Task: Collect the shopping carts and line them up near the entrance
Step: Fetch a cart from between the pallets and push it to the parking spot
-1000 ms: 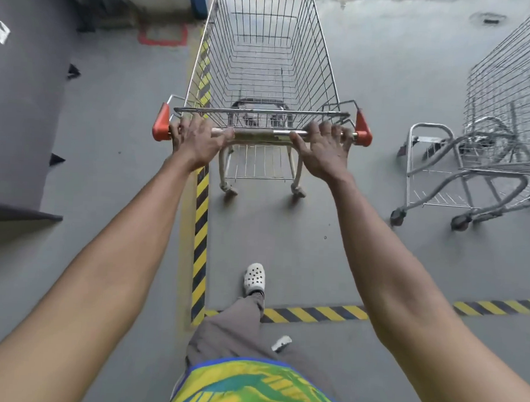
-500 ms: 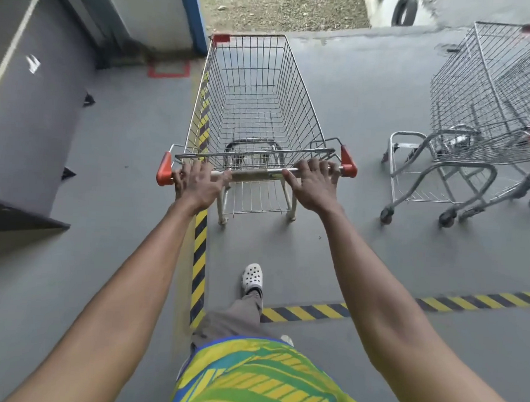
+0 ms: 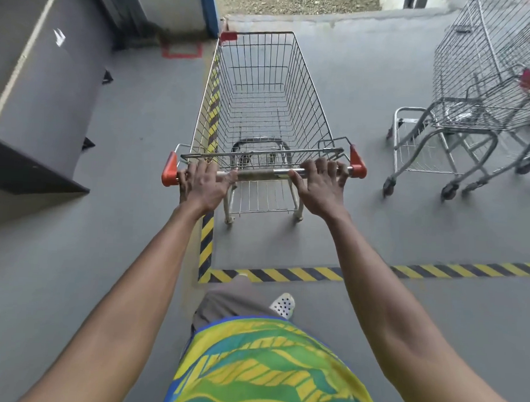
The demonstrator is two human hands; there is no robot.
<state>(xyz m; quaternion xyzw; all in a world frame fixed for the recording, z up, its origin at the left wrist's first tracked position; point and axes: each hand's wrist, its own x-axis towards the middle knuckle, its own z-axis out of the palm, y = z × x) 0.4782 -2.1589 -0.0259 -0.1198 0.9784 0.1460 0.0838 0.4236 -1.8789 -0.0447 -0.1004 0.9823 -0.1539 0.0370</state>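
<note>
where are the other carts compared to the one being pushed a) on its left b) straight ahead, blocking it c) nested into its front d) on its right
d: the other carts stand on the right, apart from the pushed cart, whose handle bar the left hand and right hand grip.

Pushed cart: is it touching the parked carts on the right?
Apart. The head view shows a wide strip of bare grey floor between the pushed cart and the parked carts, with no wire or wheel bridging it.
</note>
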